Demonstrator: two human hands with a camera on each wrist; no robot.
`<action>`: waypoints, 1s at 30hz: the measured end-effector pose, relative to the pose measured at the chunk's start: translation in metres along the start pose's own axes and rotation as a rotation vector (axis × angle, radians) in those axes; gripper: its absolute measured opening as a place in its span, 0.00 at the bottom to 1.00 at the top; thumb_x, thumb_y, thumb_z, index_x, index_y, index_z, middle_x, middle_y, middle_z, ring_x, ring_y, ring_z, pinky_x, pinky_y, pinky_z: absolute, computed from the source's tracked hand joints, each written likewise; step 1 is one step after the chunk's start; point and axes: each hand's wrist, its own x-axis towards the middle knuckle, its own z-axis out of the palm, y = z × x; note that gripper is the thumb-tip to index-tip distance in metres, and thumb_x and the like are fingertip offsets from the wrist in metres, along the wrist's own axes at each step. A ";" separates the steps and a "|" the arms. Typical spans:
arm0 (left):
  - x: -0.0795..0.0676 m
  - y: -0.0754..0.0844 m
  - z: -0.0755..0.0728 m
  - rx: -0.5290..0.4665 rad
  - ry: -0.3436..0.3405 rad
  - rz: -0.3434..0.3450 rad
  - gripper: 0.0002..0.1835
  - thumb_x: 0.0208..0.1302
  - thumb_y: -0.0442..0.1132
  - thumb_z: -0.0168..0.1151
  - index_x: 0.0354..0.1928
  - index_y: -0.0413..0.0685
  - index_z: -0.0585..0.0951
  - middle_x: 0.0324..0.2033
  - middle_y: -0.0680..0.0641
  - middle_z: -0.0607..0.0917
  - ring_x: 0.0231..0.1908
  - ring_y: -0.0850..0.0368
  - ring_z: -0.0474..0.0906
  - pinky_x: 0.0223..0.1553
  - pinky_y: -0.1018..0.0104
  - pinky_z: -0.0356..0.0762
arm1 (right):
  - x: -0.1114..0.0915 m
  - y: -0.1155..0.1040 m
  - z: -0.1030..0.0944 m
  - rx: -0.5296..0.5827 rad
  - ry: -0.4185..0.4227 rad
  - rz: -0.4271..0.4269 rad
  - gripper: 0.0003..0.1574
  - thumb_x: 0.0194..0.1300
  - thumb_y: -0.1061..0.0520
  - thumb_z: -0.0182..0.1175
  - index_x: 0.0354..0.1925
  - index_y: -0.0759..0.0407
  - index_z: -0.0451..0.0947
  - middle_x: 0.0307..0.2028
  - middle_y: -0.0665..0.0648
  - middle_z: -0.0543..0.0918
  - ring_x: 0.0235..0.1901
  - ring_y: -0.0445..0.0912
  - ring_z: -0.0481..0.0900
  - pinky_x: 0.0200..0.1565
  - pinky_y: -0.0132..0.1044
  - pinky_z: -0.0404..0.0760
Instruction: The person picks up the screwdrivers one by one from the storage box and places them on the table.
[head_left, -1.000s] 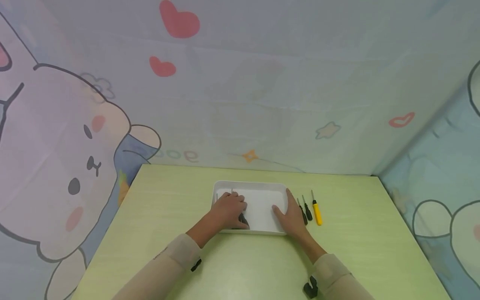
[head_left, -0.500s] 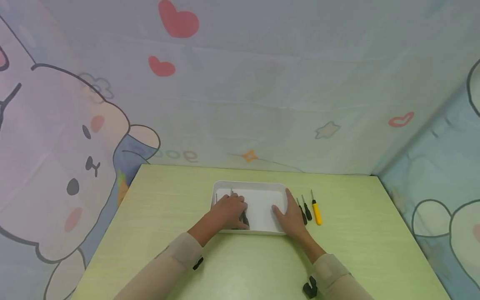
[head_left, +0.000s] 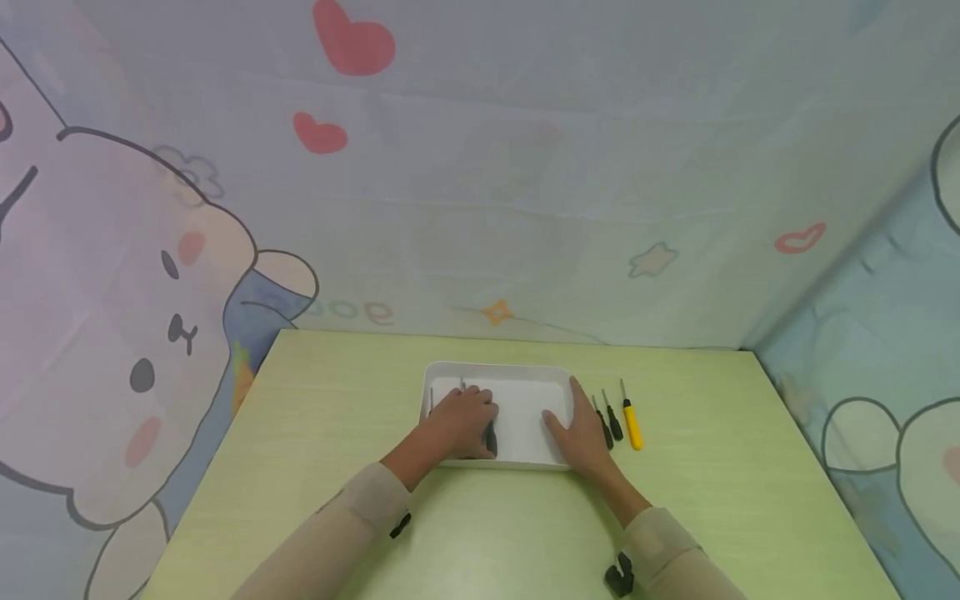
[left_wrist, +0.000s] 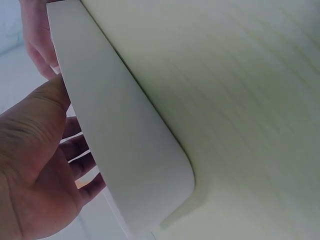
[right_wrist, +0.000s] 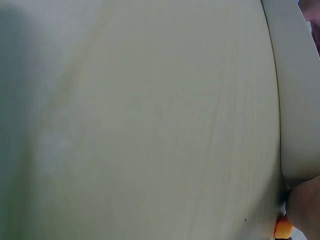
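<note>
White tray point(head_left: 523, 412) sits on the tabletop point(head_left: 337, 383), left hand point(head_left: 461, 418) over its nine o'clock, right hand point(head_left: 585, 435) straddling its three o'clock end, thumb and fingers apart. A dark handle point(head_left: 491, 440) shows at the left hand's four o'clock; whether gripped, I cannot tell.

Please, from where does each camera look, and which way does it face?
Head: head-worn, facing forward and down at the white tray; left hand, right hand and both sleeves show.
Left wrist: on that wrist, facing the tray's outer wall and the table; left hand and part of the right hand show.
Right wrist: on that wrist, facing mainly the table; part of the right hand shows, lower right.
Shared: both wrist views show the tray's outer wall.
</note>
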 end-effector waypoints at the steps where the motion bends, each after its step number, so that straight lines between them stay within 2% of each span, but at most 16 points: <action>1: 0.000 0.000 0.000 0.007 0.003 0.001 0.31 0.57 0.69 0.75 0.49 0.54 0.83 0.42 0.56 0.77 0.42 0.57 0.70 0.48 0.59 0.75 | 0.000 0.000 0.000 0.000 0.001 -0.001 0.55 0.76 0.48 0.62 0.85 0.64 0.43 0.81 0.69 0.56 0.80 0.64 0.55 0.78 0.59 0.54; 6: 0.001 0.000 0.003 0.007 0.017 0.007 0.32 0.57 0.70 0.75 0.49 0.53 0.83 0.42 0.56 0.77 0.43 0.57 0.70 0.49 0.58 0.76 | 0.000 -0.001 -0.001 0.008 0.003 -0.001 0.56 0.76 0.48 0.63 0.85 0.65 0.43 0.81 0.69 0.56 0.80 0.63 0.56 0.78 0.59 0.54; 11: 0.003 -0.003 0.005 -0.036 0.052 0.022 0.29 0.55 0.68 0.78 0.45 0.54 0.83 0.39 0.57 0.76 0.39 0.58 0.69 0.45 0.60 0.75 | 0.000 0.000 0.000 -0.004 0.008 -0.004 0.55 0.76 0.49 0.63 0.85 0.65 0.44 0.81 0.70 0.56 0.79 0.64 0.56 0.78 0.60 0.55; 15: 0.004 -0.006 0.007 -0.062 0.065 0.041 0.29 0.54 0.66 0.78 0.46 0.54 0.84 0.39 0.57 0.76 0.40 0.59 0.70 0.45 0.60 0.75 | 0.000 0.001 0.001 0.001 0.006 -0.004 0.55 0.76 0.49 0.62 0.85 0.65 0.44 0.81 0.70 0.55 0.80 0.64 0.55 0.78 0.60 0.54; 23: 0.003 -0.014 -0.001 -0.112 0.117 0.062 0.37 0.55 0.63 0.77 0.62 0.49 0.83 0.54 0.50 0.81 0.52 0.53 0.75 0.55 0.55 0.78 | 0.001 0.002 0.001 0.003 0.004 -0.010 0.55 0.76 0.50 0.62 0.85 0.66 0.43 0.81 0.70 0.56 0.80 0.64 0.56 0.78 0.60 0.54; 30: -0.005 -0.022 -0.015 -0.132 0.155 0.060 0.39 0.57 0.60 0.77 0.65 0.47 0.81 0.61 0.47 0.79 0.60 0.50 0.74 0.60 0.51 0.76 | 0.001 0.002 0.001 0.007 0.006 -0.009 0.55 0.76 0.49 0.63 0.85 0.65 0.44 0.81 0.70 0.56 0.80 0.64 0.56 0.78 0.60 0.54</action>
